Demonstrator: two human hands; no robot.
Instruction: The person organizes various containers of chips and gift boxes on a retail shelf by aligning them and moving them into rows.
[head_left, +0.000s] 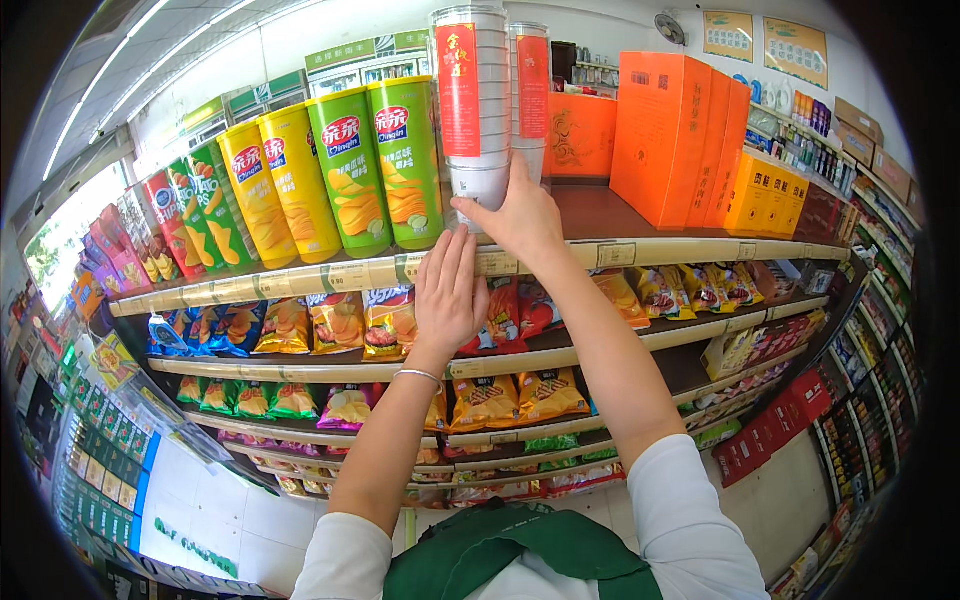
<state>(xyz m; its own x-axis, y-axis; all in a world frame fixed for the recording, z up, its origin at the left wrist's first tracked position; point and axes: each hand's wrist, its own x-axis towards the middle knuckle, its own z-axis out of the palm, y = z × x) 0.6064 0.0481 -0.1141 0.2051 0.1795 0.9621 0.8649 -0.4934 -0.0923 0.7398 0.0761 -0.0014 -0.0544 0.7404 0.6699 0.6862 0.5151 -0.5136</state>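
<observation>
Clear-wrapped stacks of white cups with red labels stand at the top shelf's edge; the front stack (477, 90) is beside a second stack (531, 82). My right hand (521, 214) touches the lower part of the stacks, its thumb across the front one and its other fingers partly hidden behind. Against the shelf's front edge, just below that stack, my left hand (452, 292) rests with its fingers together and pointing up; it holds nothing that I can see. Green potato chip canisters (405, 161) stand directly left of the cups.
Yellow chip canisters (289, 184) line the top shelf on the left. On the right are orange boxes (652, 142) and small yellow boxes (765, 196). Bagged snacks (337, 322) fill the lower shelves behind price-tag rails (360, 276). A red carton (772, 431) stands low at the right.
</observation>
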